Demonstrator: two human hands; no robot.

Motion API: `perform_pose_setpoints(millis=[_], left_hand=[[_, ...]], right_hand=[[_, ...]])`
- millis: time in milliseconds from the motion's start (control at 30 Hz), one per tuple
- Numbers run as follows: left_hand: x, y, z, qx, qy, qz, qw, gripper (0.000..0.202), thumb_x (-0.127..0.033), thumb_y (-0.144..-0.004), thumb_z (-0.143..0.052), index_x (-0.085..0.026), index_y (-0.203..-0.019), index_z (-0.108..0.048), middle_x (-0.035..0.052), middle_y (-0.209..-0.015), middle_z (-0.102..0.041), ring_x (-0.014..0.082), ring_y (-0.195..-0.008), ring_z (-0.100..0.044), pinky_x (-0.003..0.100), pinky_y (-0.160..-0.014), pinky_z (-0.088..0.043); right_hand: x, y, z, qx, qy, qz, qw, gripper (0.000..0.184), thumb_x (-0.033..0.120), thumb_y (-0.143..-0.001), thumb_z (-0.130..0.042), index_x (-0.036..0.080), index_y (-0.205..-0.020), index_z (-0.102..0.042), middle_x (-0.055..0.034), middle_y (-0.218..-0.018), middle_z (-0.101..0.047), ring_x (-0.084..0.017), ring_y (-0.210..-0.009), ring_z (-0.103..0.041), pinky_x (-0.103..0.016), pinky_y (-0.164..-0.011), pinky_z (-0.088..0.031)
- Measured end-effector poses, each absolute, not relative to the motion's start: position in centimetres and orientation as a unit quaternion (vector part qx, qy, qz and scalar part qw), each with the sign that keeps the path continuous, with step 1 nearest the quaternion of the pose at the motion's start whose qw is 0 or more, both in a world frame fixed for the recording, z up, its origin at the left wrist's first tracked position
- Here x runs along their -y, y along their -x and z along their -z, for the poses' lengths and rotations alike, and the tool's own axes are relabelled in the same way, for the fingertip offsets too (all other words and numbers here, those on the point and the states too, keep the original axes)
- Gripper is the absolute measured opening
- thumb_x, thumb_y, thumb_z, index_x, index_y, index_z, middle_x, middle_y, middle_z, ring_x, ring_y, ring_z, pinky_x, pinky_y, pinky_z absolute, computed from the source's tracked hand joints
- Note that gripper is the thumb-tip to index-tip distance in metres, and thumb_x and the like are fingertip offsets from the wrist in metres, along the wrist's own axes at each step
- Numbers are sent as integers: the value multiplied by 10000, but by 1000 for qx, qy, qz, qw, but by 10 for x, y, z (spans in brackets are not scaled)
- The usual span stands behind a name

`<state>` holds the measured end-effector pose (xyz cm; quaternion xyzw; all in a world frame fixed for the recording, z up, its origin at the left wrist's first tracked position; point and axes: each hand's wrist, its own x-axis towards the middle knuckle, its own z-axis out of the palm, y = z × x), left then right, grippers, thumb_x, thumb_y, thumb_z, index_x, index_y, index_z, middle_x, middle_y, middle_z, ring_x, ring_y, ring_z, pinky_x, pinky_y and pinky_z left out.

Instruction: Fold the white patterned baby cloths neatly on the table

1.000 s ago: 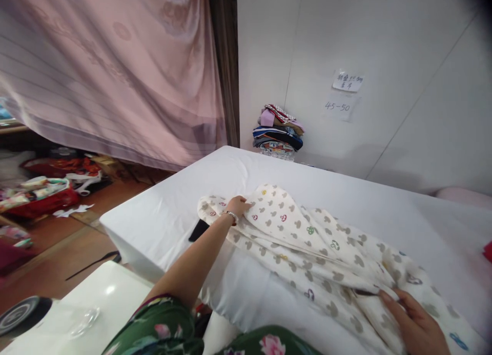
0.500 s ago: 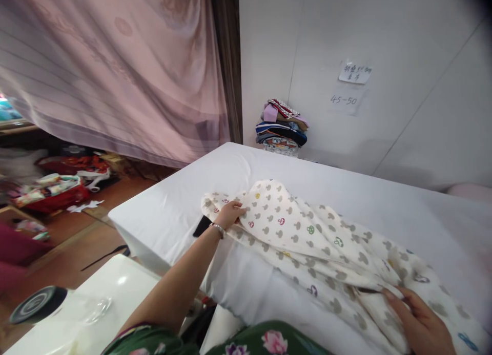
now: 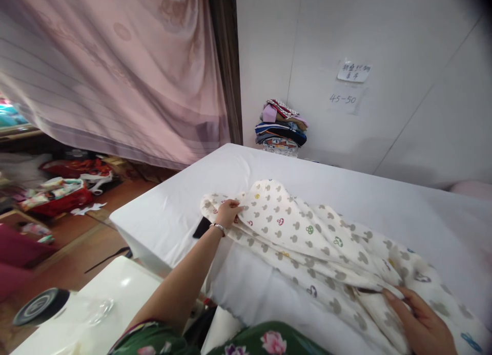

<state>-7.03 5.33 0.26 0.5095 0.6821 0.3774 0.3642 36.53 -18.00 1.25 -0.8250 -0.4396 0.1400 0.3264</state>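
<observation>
A white cloth (image 3: 295, 216) printed with grey and coloured mushrooms lies bunched lengthwise across the white-covered table (image 3: 161, 211). My left hand (image 3: 229, 212), with a bracelet at the wrist, pinches the cloth near its far left end. At the lower right, my right hand (image 3: 421, 314) is closed on the cloth's near edge, where a fold gapes a little. Between the two hands the fabric runs in long, loose creases. Beside my left wrist a small black item (image 3: 201, 227) shows partly from under the cloth.
Folded fabrics (image 3: 281, 127) form a stack against the white wall, left of two paper notes (image 3: 348, 86). A pink curtain (image 3: 154, 78) hangs at the left. A clear jar with a black lid (image 3: 42, 306) lies on a white surface at lower left. A red basket (image 3: 61, 199) stands on the floor.
Both hands keep their hold on the cloth, which has barely moved. The view has shifted very slightly.
</observation>
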Motion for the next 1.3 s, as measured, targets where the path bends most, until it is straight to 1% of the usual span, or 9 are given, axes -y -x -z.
perform_pose_setpoints(millis=[133, 233, 333, 500, 733, 900, 1067, 1200, 1300], left_hand=[[-59, 64, -9, -700, -530, -361, 315, 211, -285, -732, -600, -161, -900, -570, 26, -830, -628, 99, -615, -560, 190, -517, -424], [-58, 61, -8, -712, -553, -330, 281, 146, -212, -690, -622, -155, -815, -571, 33, -788, -620, 136, -706, -569, 218, -601, -424], [-52, 60, -7, -715, -572, -311, 254, 126, -191, -694, -606, -160, -807, -562, 36, -768, -614, 159, -767, -571, 243, -685, -410], [-40, 62, -12, -725, -602, -251, 220, 249, -339, -736, -571, -163, -909, -536, 71, -827, -634, 208, -818, -586, 272, -692, -399], [-26, 68, -15, -738, -592, -207, 247, 419, -489, -706, -565, -159, -963, -537, 105, -926, -650, 236, -912, -591, 284, -736, -410], [-27, 68, -8, -738, -599, -190, 247, 331, -458, -657, -606, -180, -831, -565, 91, -914, -648, 238, -895, -589, 293, -724, -411], [-29, 64, -8, -734, -587, -210, 269, 201, -366, -629, -617, -192, -625, -517, 45, -733, -627, 231, -797, -588, 297, -661, -408], [-26, 64, -10, -721, -566, -264, 300, 162, -323, -687, -562, -193, -623, -492, 14, -597, -586, 183, -678, -589, 264, -602, -419], [-23, 63, -9, -703, -535, -316, 347, 152, -339, -748, -511, -190, -715, -499, -8, -580, -587, 130, -558, -576, 222, -527, -430]], right_hand=[[181, -366, -11, 438, 826, -138, 328, 503, 621, -625, -553, 209, -898, -650, 3, -842, -675, -213, -750, -607, -236, -575, -459], [181, -364, -13, 437, 826, -145, 324, 503, 632, -625, -550, 218, -895, -646, 5, -834, -674, -212, -747, -606, -240, -574, -463], [180, -363, -15, 434, 829, -147, 320, 503, 637, -617, -545, 221, -881, -647, 7, -808, -667, -212, -728, -605, -246, -567, -462], [178, -361, -19, 418, 836, -144, 326, 496, 645, -582, -549, 224, -827, -649, 6, -758, -656, -222, -708, -603, -270, -584, -476], [176, -366, -17, 407, 836, -155, 334, 500, 645, -541, -584, 226, -801, -668, 4, -737, -659, -228, -686, -615, -275, -558, -487], [174, -373, -10, 415, 835, -140, 333, 509, 643, -534, -607, 220, -809, -679, 4, -742, -670, -229, -677, -625, -265, -516, -484], [177, -370, -9, 422, 835, -139, 324, 521, 662, -578, -563, 233, -856, -664, 1, -793, -675, -240, -734, -624, -292, -575, -491], [177, -372, -9, 407, 846, -144, 312, 538, 678, -571, -557, 234, -856, -663, -9, -828, -676, -253, -752, -622, -312, -594, -490], [174, -376, -8, 405, 844, -159, 313, 559, 685, -538, -571, 238, -863, -660, 0, -835, -680, -257, -763, -623, -314, -602, -491]])
